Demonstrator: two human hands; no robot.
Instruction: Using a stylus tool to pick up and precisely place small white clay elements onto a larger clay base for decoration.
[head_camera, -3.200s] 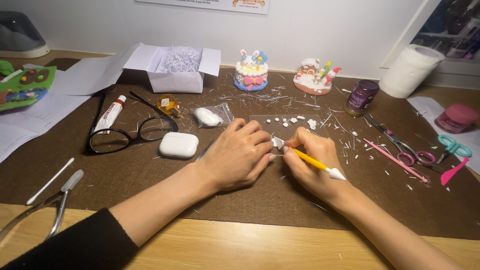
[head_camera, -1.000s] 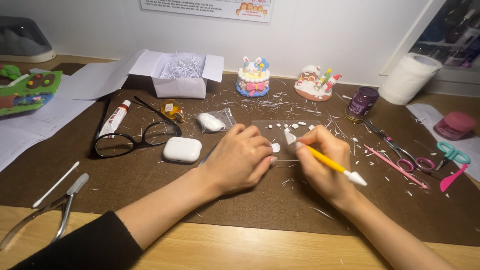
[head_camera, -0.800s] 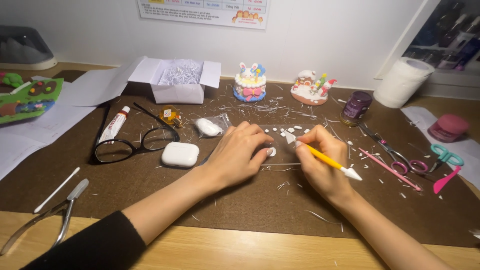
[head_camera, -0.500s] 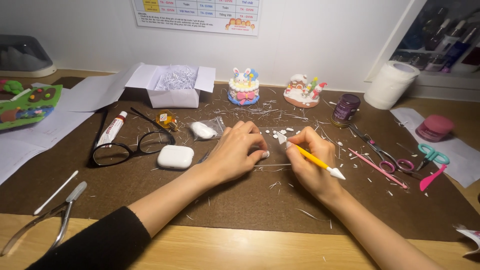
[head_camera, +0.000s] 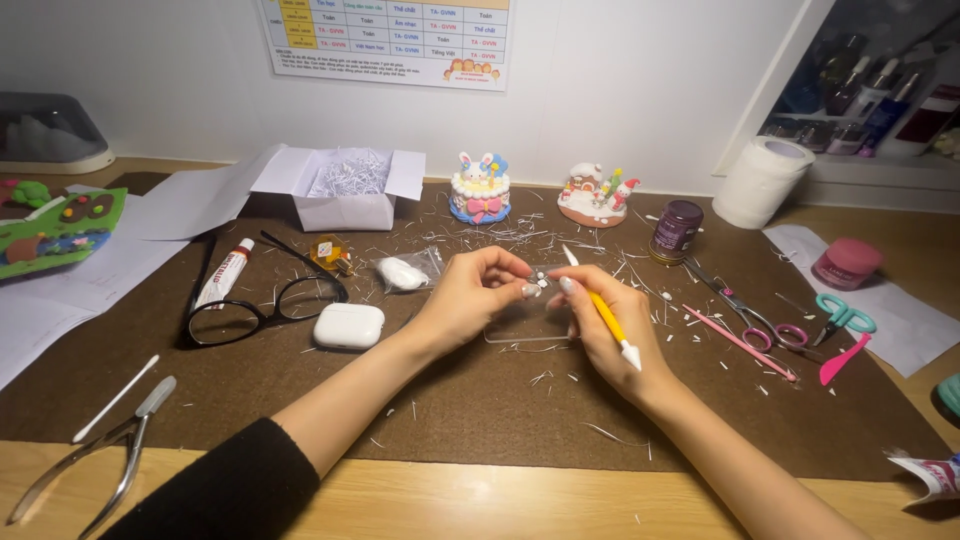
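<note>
Both hands meet over the middle of a brown felt mat (head_camera: 480, 420). My left hand (head_camera: 472, 296) pinches a tiny white piece (head_camera: 541, 284) between thumb and fingertips. My right hand (head_camera: 607, 322) holds a yellow sculpting tool with white tips (head_camera: 604, 316), its upper tip near the white piece. A clear flat sheet (head_camera: 527, 322) lies on the mat right under the fingers. Small white scraps are scattered around the hands.
Black glasses (head_camera: 262, 306), a white earbud case (head_camera: 349, 326), a glue tube (head_camera: 224, 273) and a white box of shreds (head_camera: 345, 187) lie left. Two small clay cakes (head_camera: 479, 190) (head_camera: 596, 195), a dark jar (head_camera: 677, 229), a tissue roll (head_camera: 761, 181), scissors (head_camera: 757, 318) and nippers (head_camera: 105, 452) surround the hands.
The camera has tilted up and the view has shifted. Both hands have lifted a little off the mat and come together, fingertips now pinching the small white piece between them.
</note>
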